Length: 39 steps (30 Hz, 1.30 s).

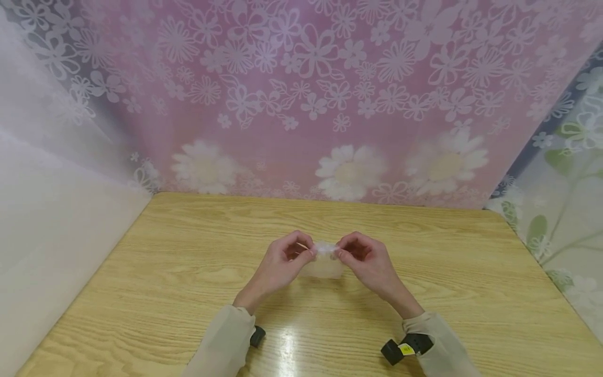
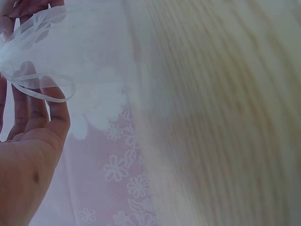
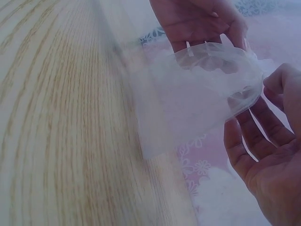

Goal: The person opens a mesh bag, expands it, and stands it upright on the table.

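A small sheer white drawstring pouch hangs over the table between both hands. Its gathered neck is pinched at the left by my left hand and at the right by my right hand, each with thumb and index finger. In the left wrist view, a thin white ribbon loop sticks out from the neck across the left fingers. The right wrist view shows the pouch's see-through body hanging flat, with the other fingers spread behind it. No contents can be made out through the fabric.
A wood-grain table lies beneath the hands. Pink floral curtain rises along its far edge, with pale cloth at the left and leaf-patterned cloth at the right. Black straps circle the sleeves' cuffs.
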### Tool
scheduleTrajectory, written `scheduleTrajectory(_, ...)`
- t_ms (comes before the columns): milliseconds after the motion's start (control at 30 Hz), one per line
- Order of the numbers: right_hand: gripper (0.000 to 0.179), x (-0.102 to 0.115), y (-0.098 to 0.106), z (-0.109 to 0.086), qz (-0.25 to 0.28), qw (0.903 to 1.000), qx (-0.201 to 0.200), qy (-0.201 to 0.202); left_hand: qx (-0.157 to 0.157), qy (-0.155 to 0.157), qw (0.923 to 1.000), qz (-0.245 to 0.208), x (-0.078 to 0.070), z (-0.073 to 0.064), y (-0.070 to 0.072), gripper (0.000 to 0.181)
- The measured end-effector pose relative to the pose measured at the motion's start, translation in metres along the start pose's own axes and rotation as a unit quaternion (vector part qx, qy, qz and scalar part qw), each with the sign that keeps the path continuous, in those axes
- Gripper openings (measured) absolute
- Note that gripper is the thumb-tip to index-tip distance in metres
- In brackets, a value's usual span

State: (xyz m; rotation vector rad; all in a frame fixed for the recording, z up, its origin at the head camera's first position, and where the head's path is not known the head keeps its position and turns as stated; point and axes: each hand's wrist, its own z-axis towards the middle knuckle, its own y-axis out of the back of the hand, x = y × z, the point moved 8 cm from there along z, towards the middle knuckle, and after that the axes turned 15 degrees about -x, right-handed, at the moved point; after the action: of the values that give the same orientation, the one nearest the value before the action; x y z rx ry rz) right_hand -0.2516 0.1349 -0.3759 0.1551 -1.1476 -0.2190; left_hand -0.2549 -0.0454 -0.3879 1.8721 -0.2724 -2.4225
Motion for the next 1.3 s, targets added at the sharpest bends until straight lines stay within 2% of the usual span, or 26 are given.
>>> scheduleTrajectory(1300, 0.005, -0.0031, -0.0001, -0.0022, -0.002, 0.9999, 0.002, -0.012, -0.004, -0.006, 1.0000, -0.002, 0.0018, -0.0016, 0.0063, 0.005)
